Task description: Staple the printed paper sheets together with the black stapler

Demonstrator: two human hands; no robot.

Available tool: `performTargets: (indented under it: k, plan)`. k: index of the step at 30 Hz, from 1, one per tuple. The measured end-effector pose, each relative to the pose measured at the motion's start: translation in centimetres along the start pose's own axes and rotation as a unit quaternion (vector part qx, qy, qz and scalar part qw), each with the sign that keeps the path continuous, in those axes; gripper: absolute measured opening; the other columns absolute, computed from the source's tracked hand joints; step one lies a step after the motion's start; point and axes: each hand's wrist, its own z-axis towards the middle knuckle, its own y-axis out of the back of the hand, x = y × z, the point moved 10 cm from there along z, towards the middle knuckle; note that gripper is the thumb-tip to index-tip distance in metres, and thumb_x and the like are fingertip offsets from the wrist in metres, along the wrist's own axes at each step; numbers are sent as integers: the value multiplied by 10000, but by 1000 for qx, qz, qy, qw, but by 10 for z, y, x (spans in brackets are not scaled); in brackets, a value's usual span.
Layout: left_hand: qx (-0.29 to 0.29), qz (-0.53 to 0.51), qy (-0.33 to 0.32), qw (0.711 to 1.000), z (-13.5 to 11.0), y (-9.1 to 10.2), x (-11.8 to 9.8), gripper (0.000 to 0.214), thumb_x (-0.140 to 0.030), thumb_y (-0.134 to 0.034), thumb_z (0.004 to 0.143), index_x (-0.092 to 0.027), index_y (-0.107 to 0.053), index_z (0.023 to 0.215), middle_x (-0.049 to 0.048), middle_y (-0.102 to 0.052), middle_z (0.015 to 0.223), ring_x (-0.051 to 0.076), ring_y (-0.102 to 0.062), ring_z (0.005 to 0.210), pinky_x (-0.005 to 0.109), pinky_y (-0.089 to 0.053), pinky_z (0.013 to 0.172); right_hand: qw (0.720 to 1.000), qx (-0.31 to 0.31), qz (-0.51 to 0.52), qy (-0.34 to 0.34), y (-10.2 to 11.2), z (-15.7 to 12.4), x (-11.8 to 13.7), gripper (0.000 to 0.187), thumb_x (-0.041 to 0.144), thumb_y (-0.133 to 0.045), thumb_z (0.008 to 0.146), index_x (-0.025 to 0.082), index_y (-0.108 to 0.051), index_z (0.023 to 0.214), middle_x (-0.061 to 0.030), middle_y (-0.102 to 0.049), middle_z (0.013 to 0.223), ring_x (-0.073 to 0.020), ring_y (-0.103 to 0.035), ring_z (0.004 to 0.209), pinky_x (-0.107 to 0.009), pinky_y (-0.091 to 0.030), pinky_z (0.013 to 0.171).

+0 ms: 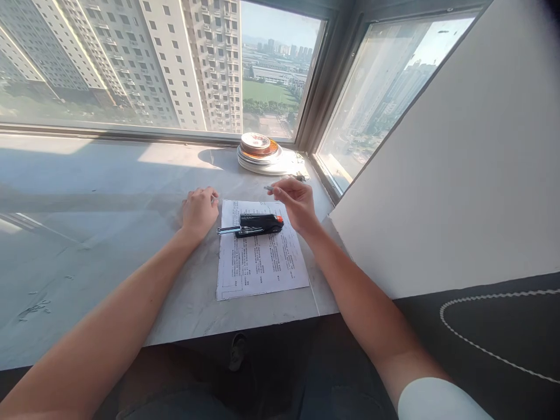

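Observation:
A printed sheet of paper [260, 262] lies on the grey window ledge [109, 233]. Across its upper part rests a black stapler [256, 224] with an orange end and a metal tray sticking out to the left. My left hand [200, 211] lies curled on the ledge just left of the sheet, with something small and shiny at its fingertips. My right hand [295, 201] hovers above the sheet's top right corner, pinching a thin silvery strip [268, 188].
A stack of plates or round tins [259, 154] stands at the back by the window corner, with small items beside it. A white wall [459, 175] closes off the right. Tiny metal bits [32, 306] lie scattered at the ledge's left front.

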Motion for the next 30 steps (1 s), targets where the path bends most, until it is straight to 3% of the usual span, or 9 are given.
performTargets:
  k: [4, 8, 10, 14, 18, 21, 23, 26, 30]
  plan:
    - [-2, -10, -4, 1000, 0, -1, 0, 239, -190, -517, 892, -229, -699, 1042, 159, -689, 1059, 385, -573, 1131, 542, -447, 1007, 986, -105, -125, -33, 45, 8, -26, 286, 514, -643, 930, 238, -709, 894, -64, -721, 936, -204, -635, 837, -408, -546, 826]
    - [-51, -1, 26, 998, -2, 7, 8, 219, -266, -610, 860, -218, -699, 1054, 219, -618, 1231, 460, -515, 1222, 612, -432, 1000, 938, -159, -299, -70, 83, 7, -50, 242, 406, -676, 899, 211, -714, 761, -50, -703, 758, -213, -614, 725, -495, -476, 976]
    - [-56, 3, 53, 997, -2, 7, 14, 217, -305, -633, 854, -203, -696, 1034, 235, -621, 1210, 490, -503, 1233, 653, -415, 1004, 919, -146, -354, -91, 89, 7, -63, 195, 347, -677, 888, 214, -716, 750, -45, -687, 719, -235, -626, 760, -510, -450, 1008]
    - [-35, -14, 57, 998, -2, 1, 18, 197, -331, -610, 866, -194, -697, 978, 227, -656, 1096, 478, -549, 1185, 644, -438, 1002, 895, -119, -402, -155, 93, 4, -92, 97, 266, -705, 826, 225, -706, 738, -97, -707, 820, -333, -610, 1040, -481, -497, 924]
    - [-26, -25, 44, 998, 0, -3, 18, 196, -301, -570, 885, -192, -701, 983, 223, -665, 1062, 450, -590, 1131, 597, -476, 982, 886, -115, -417, -164, 93, 6, -98, 83, 249, -703, 818, 212, -694, 744, -125, -700, 914, -342, -579, 1091, -469, -504, 909]
    - [-12, -6, 49, 999, 2, -8, 22, 210, -255, -549, 880, -180, -695, 1010, 233, -666, 1069, 449, -595, 1113, 591, -490, 965, 901, -126, -402, -103, 84, 9, -75, 93, 293, -702, 850, 200, -708, 843, -121, -685, 1004, -304, -585, 1057, -452, -496, 909]
    - [-2, 9, 48, 999, 3, -12, 23, 220, -227, -528, 879, -170, -689, 1016, 240, -663, 1080, 446, -588, 1123, 587, -487, 974, 932, -105, -344, -41, 68, 10, -51, 177, 376, -663, 916, 206, -710, 902, -101, -678, 1020, -254, -599, 975, -415, -498, 874]
    - [-1, 14, 42, 999, 3, -14, 23, 228, -202, -497, 885, -173, -679, 1019, 231, -660, 1084, 429, -571, 1161, 572, -477, 1001, 978, 57, -196, 33, 16, 5, -22, 326, 502, -555, 1003, 228, -717, 933, -66, -680, 1027, -193, -608, 898, -352, -496, 815]
    - [-8, 27, 22, 999, 0, -11, 17, 246, -176, -474, 887, -183, -662, 1045, 225, -655, 1098, 419, -562, 1173, 567, -458, 1030, 953, 280, -77, 85, -48, -20, 0, 339, 567, -675, 930, 251, -726, 1040, -41, -668, 1087, -166, -609, 887, -315, -488, 796]
